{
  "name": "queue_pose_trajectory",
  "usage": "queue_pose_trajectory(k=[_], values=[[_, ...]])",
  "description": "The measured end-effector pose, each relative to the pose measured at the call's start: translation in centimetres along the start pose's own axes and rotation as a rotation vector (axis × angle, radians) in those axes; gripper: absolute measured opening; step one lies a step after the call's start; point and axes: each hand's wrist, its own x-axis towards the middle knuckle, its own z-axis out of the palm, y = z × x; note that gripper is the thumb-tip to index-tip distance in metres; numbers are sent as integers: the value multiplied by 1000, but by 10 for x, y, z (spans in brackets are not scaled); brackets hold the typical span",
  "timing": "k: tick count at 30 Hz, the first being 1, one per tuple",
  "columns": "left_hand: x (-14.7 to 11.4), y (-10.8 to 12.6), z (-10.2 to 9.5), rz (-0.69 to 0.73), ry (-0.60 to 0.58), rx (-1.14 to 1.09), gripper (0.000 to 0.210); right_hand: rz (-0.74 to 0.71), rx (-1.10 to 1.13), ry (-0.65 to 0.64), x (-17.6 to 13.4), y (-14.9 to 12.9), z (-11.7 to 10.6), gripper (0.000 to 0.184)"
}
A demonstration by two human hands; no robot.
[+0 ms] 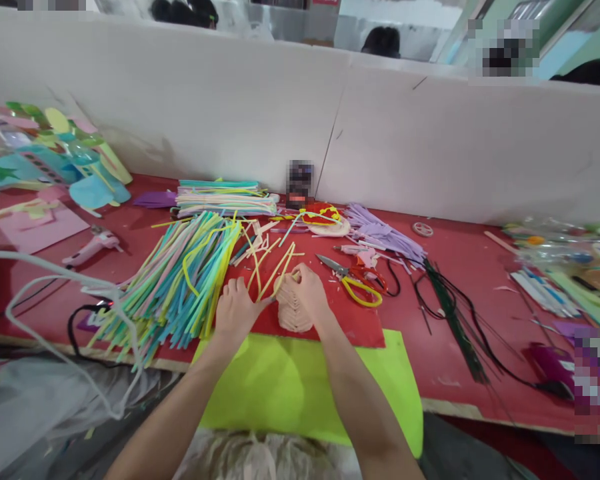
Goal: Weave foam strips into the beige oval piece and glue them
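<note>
A beige-pink woven pipe-cleaner piece (294,315) with a braided, leaf-like pattern lies on a red mat (353,327). My right hand (306,293) is closed at its upper right edge, the fingertips pinching near a yellow strand. Left of the piece, my left hand (236,308) rests with its thumb stretched out toward the piece's edge and its fingers bent but apart from the thumb. Loose pale-yellow pipe cleaners (266,270) lie just beyond both hands. Scissors with yellow and orange handles (363,291) lie to the right of my right hand.
A big bundle of coloured pipe cleaners (180,287) lies left, with a pink glue gun (95,245) farther out. Purple pipe cleaners (383,230) and dark green wires (455,327) lie right. A black cord (480,330) crosses the table. A white partition (220,100) stands behind.
</note>
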Motion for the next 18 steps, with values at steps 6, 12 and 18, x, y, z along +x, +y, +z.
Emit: queue_pose_trajectory(k=[6,12,18], values=[[6,5,17,54,-133,-79,30,-37,-120,-86,-7,-12,12,6],[0,4,13,89,-253,-89,13,-41,-200,-97,-8,-15,13,8],[-4,-4,-2,-29,-260,-8,20,-43,-253,-89,-9,-15,14,13]])
